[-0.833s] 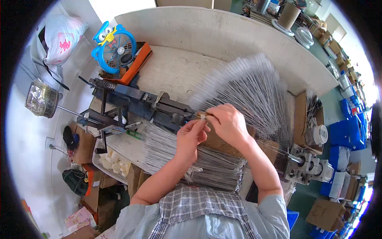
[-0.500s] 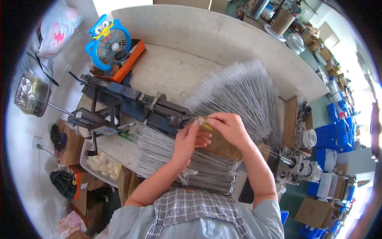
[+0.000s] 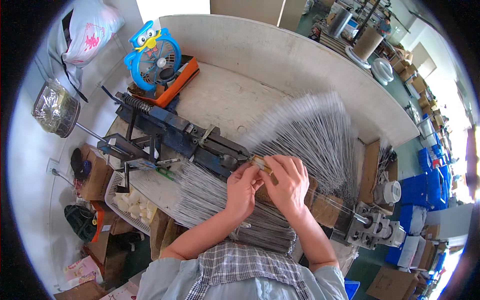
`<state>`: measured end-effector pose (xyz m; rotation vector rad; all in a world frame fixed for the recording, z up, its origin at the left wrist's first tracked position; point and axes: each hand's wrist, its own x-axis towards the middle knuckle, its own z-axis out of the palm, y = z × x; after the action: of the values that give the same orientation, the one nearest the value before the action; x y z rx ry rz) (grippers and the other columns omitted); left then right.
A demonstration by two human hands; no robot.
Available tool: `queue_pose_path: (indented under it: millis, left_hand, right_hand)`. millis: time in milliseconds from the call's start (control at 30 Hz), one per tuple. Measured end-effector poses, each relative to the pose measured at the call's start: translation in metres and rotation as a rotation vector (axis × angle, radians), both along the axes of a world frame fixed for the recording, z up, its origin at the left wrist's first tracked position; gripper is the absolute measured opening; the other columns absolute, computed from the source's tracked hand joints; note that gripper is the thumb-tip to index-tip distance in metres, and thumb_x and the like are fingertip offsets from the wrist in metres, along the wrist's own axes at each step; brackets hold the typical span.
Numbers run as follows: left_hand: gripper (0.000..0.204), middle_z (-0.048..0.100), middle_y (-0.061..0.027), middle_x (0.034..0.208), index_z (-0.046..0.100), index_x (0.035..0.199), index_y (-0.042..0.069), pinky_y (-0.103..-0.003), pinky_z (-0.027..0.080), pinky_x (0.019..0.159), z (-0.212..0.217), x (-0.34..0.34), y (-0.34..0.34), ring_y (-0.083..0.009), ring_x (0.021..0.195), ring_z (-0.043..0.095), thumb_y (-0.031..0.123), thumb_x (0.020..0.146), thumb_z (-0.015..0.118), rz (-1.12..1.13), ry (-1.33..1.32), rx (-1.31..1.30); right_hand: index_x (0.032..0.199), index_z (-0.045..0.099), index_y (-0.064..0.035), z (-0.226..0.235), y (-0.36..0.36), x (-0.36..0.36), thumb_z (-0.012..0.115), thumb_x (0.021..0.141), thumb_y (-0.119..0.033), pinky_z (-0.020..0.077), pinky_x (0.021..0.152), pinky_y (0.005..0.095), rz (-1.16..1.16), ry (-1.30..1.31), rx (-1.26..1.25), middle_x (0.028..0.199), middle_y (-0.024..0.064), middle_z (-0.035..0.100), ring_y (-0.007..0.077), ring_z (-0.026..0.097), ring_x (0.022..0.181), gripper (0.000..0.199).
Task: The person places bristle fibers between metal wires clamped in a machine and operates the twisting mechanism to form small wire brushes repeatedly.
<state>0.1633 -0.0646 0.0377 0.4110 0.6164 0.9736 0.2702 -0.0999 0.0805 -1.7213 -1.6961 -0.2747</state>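
My right hand [image 3: 289,184] is closed in a pinch on a small yellow-and-white piece [image 3: 261,164] at the tip of the dark metal bench device [image 3: 200,142]. Beside it, the fingers of my left hand [image 3: 242,191] are pinched together, almost touching the right fingertips. Whatever lies between the left fingertips is too small to make out. Beyond my hands, a fanned bundle of thin grey wires [image 3: 310,135] covers the bench. A second wire bundle [image 3: 200,187] lies under my left forearm and partly behind my hands.
A motor-like metal unit [image 3: 372,227] stands right, with thin wires running toward it. A blue cartoon-shaped fan [image 3: 155,60] and an orange tray [image 3: 181,82] sit far left. A curved panel [image 3: 280,47] borders the bench. A white basket [image 3: 116,202] holds pale pieces at left.
The whole view has shifted slightly. My left fingers, spread before, have drawn together. My right hand has turned more over the small piece and come closer to the left.
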Motion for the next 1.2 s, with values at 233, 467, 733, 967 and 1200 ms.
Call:
queue_pose_path:
  millis: [233, 467, 733, 967, 1200]
  left_hand:
    - [0.009, 0.059, -0.0016, 0.087, 0.057, 0.089, 0.004, -0.026, 0.047, 0.076, 0.014, 0.004, -0.002, -0.0093, 0.079, 0.057, 0.013, 0.087, 0.056, 0.07, -0.026, -0.029]
    - [0.013, 0.06, -0.0048, 0.094, 0.056, 0.097, 0.002, -0.029, 0.046, 0.08, 0.006, 0.007, -0.002, -0.0128, 0.085, 0.058, 0.008, 0.085, 0.056, 0.049, -0.008, 0.041]
    - [0.019, 0.06, -0.0073, 0.094, 0.056, 0.099, -0.001, -0.028, 0.047, 0.082, 0.008, 0.002, -0.001, -0.0154, 0.084, 0.059, 0.011, 0.084, 0.053, 0.019, -0.028, -0.025]
    - [0.029, 0.061, -0.0096, 0.09, 0.054, 0.098, 0.0, -0.03, 0.049, 0.076, 0.0, -0.004, -0.004, -0.0201, 0.083, 0.06, 0.026, 0.088, 0.045, -0.067, -0.068, -0.127]
    - [0.026, 0.062, -0.0093, 0.086, 0.056, 0.096, 0.003, -0.027, 0.044, 0.046, 0.01, 0.003, -0.003, -0.0148, 0.065, 0.059, 0.025, 0.089, 0.045, -0.023, -0.04, -0.019]
  right_hand:
    - [0.093, 0.067, -0.0156, -0.004, -0.003, 0.007, 0.067, 0.069, -0.017, 0.0415, 0.074, 0.0341, 0.071, -0.001, 0.026, 0.092, -0.0006, 0.059, 0.0203, 0.054, 0.09, 0.025]
    - [0.092, 0.067, -0.0153, -0.007, -0.009, 0.014, 0.068, 0.068, -0.015, 0.0422, 0.073, 0.0343, 0.069, 0.004, -0.013, 0.092, 0.0002, 0.059, 0.0205, 0.055, 0.09, 0.024]
    - [0.09, 0.066, -0.0103, 0.011, -0.029, 0.003, 0.069, 0.068, -0.009, 0.0453, 0.071, 0.035, 0.058, 0.043, 0.054, 0.084, 0.0045, 0.06, 0.023, 0.057, 0.081, 0.022]
    - [0.118, 0.055, -0.0011, -0.02, -0.022, -0.014, 0.056, 0.087, -0.012, 0.0459, 0.057, 0.0237, 0.228, 0.975, -0.432, 0.075, 0.0054, 0.061, 0.0081, 0.055, 0.063, 0.033]
    - [0.124, 0.051, -0.0085, -0.003, -0.028, -0.008, 0.057, 0.086, -0.011, 0.0485, 0.061, 0.0253, 0.226, 0.925, -0.431, 0.083, 0.0067, 0.063, 0.0103, 0.06, 0.066, 0.039]
